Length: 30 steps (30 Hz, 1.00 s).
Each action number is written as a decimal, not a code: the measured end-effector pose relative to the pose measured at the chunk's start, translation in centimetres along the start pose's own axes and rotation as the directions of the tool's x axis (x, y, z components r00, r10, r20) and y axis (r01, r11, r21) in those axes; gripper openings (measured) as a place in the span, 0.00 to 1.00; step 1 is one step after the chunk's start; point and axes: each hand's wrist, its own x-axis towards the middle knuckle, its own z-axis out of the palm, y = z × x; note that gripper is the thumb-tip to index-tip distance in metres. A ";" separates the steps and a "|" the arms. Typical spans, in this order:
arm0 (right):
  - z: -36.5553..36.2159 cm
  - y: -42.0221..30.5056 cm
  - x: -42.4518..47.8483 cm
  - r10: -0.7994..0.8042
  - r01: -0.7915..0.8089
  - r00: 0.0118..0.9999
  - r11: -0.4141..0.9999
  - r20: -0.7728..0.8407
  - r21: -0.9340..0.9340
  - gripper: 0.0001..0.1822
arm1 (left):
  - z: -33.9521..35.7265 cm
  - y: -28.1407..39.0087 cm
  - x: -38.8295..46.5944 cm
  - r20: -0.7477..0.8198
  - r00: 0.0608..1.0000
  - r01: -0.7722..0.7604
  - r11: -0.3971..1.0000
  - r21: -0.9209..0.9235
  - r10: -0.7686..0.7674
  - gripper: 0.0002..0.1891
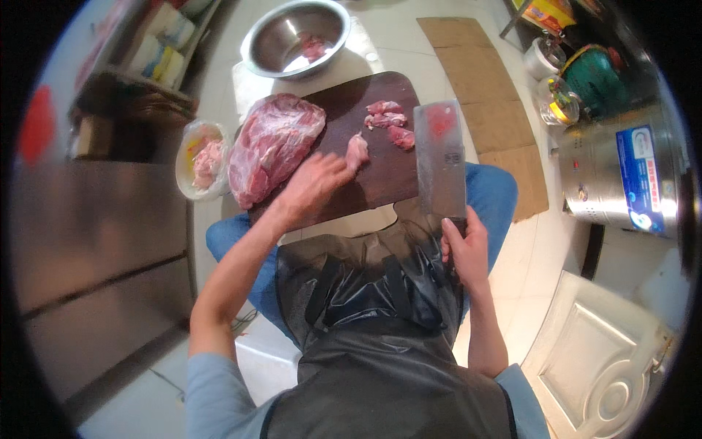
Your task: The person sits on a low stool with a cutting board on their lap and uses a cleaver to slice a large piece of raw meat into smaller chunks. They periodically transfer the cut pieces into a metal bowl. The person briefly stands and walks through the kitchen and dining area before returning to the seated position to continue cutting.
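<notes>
My right hand point(466, 247) is closed around the handle of a meat cleaver point(441, 159), its broad blade pointing away from me beside the right edge of a dark cutting board point(384, 181). Over the board, my left hand point(323, 178) is slightly blurred, its fingertips next to a small strip of meat point(357, 151); whether they touch it I cannot tell. A large piece of raw meat point(277, 142) lies on the board's left side. Several small meat pieces point(385, 115) sit near the far right corner.
Beyond the board stands a metal bowl point(252, 52) with some meat inside. A lined bowl of pale scraps point(184, 164) is at the left. Flattened cardboard point(493, 110) lies on the tiled floor, with a metal cylinder point(598, 175) farther right. A shelf point(148, 77) stands at upper left.
</notes>
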 end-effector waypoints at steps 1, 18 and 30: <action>0.2 -0.1 0.2 0.007 -0.007 1.000 1.000 0.008 -0.015 0.08 | 1.2 0.7 -1.1 -0.001 1.000 0.014 0.994 -0.107 -0.014 0.23; 0.9 2.4 -0.8 0.000 0.013 0.999 0.954 0.041 -0.299 0.12 | 7.1 -2.7 0.8 -0.159 0.550 0.523 0.486 -0.700 -0.820 0.07; 1.3 1.2 -0.3 0.069 -0.060 0.993 0.994 0.100 -0.095 0.10 | -3.8 -4.7 4.0 -0.001 0.543 0.508 0.329 -0.796 -0.840 0.28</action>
